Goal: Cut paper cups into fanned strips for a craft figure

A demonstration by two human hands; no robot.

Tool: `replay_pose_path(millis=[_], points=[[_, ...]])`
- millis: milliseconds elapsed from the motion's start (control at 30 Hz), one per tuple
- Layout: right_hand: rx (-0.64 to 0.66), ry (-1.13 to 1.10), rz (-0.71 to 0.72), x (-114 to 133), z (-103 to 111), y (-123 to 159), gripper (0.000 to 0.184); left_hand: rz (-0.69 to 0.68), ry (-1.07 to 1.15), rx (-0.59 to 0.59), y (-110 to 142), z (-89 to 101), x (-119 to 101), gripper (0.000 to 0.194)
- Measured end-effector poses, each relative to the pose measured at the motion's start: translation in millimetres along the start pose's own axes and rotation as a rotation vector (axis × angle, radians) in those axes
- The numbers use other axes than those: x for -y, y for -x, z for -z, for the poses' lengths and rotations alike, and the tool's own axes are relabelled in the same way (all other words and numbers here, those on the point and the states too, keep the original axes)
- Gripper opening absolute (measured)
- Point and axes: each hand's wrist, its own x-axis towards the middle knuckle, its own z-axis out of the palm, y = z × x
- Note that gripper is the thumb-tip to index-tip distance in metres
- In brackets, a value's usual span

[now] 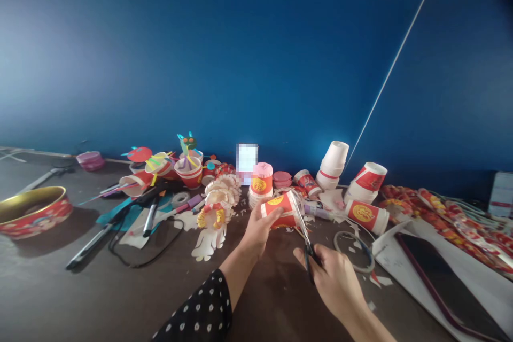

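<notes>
My left hand [258, 228] is closed around a red and white paper cup [285, 217] with a yellow print, which lies on its side in the air. In my right hand [334, 272] is a pair of scissors [305, 232] with dark handles. Their blades point up and lie against the cup's right-hand rim; whether they bite into the paper I cannot tell. Just behind the held cup stands a stack of cups [262, 184] with a pink top. Left of it lies a white cut-paper dragon [218, 197] with a red and yellow end.
Stacked cups [332, 165] and a tipped cup [366, 216] stand to the right, near a tape roll [355, 251]. A phone [444, 283] rests on white paper at far right. Decorated cups [189, 171], a black stand [94, 243] and a golden tin [34, 214] are left. A blue partition [224, 64] rises behind.
</notes>
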Motion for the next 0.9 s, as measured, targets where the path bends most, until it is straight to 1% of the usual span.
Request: replay_pose_path(millis=[200,367,500,633,900], points=[[0.001,-0.009,0.007,0.0,1.0,1.5,0.039,0.012,0.012,-0.016,0.9,-2.0,-1.6,0.054],[0.001,0.003,0.033,-1.8,0.7,1.3,0.040,0.000,0.004,0.003,1.0,-2.0,-2.6,0.050],[-0.011,0.038,0.031,-3.6,-0.4,-0.7,0.038,-0.029,0.011,0.022,-0.6,0.3,0.7,0.048],[-0.023,0.059,0.019,-3.8,0.6,-1.4,0.039,-0.006,0.004,0.038,-0.5,1.8,3.8,0.050],[-0.050,0.015,0.020,-3.5,1.7,-0.8,0.040,0.025,-0.010,0.070,3.2,-0.7,2.4,0.049]])
